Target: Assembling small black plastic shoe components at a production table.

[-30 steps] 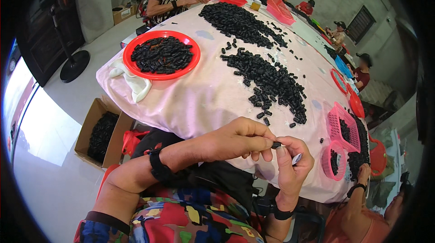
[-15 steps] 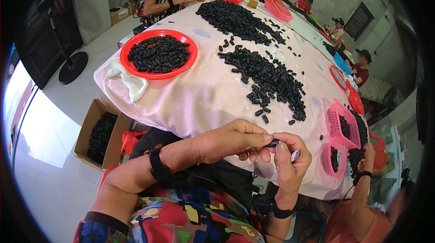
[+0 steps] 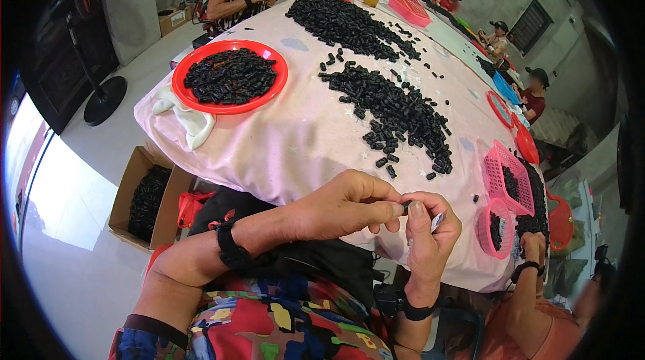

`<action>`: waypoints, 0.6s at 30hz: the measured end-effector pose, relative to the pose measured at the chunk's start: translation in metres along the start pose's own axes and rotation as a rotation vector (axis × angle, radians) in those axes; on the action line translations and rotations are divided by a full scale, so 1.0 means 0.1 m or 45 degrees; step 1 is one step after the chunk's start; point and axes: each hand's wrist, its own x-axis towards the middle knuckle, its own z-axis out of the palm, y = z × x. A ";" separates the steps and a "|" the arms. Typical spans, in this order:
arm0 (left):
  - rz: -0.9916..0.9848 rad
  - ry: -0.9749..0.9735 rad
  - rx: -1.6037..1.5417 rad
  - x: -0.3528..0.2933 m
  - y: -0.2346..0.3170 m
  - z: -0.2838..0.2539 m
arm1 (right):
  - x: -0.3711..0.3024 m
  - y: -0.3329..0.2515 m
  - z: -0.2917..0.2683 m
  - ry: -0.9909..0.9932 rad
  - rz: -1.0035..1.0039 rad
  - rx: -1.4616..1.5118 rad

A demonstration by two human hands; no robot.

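My left hand (image 3: pixel 355 204) and my right hand (image 3: pixel 432 229) meet over the near edge of the table. Between their fingertips is a small black piece (image 3: pixel 406 206), mostly hidden by the thumbs and fingers. Both hands are closed in a pinch on it. A small white slip (image 3: pixel 438 221) sticks out between the fingers of my right hand; its kind is unclear. Beyond my hands, a loose heap of short black cylindrical pieces (image 3: pixel 396 108) lies on the pale pink tablecloth (image 3: pixel 302 152).
A red basin (image 3: pixel 282 84) of black pieces stands on a white cloth (image 3: pixel 196 128) at left. Below is a cardboard box (image 3: pixel 176 205) holding more. A second black heap (image 3: pixel 342 27) lies farther back. Pink baskets (image 3: pixel 496 158) and a co-worker's hands (image 3: pixel 533 247) are at right.
My fingers have closed in around the black piece, which shows less now. The co-worker's hands at right have moved slightly down and closer to the body. The whole view has shifted a little.
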 end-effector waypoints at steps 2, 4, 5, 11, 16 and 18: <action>-0.004 -0.007 -0.026 -0.01 0.00 0.00 | 0.00 0.00 0.00 0.014 0.002 0.018; -0.020 -0.040 -0.101 -0.01 0.02 -0.01 | 0.00 -0.01 0.01 0.029 0.005 0.064; -0.019 -0.042 -0.102 0.00 0.01 -0.01 | 0.00 -0.01 0.01 0.044 0.008 0.111; -0.198 -0.082 -0.480 0.03 -0.08 -0.05 | 0.00 -0.01 0.01 0.013 0.062 0.115; -0.294 -0.154 -0.713 0.02 -0.07 -0.06 | -0.01 0.04 -0.07 0.101 0.009 0.008; -0.284 -0.140 -0.750 0.04 -0.10 -0.07 | 0.00 0.05 -0.11 0.123 -0.021 -0.053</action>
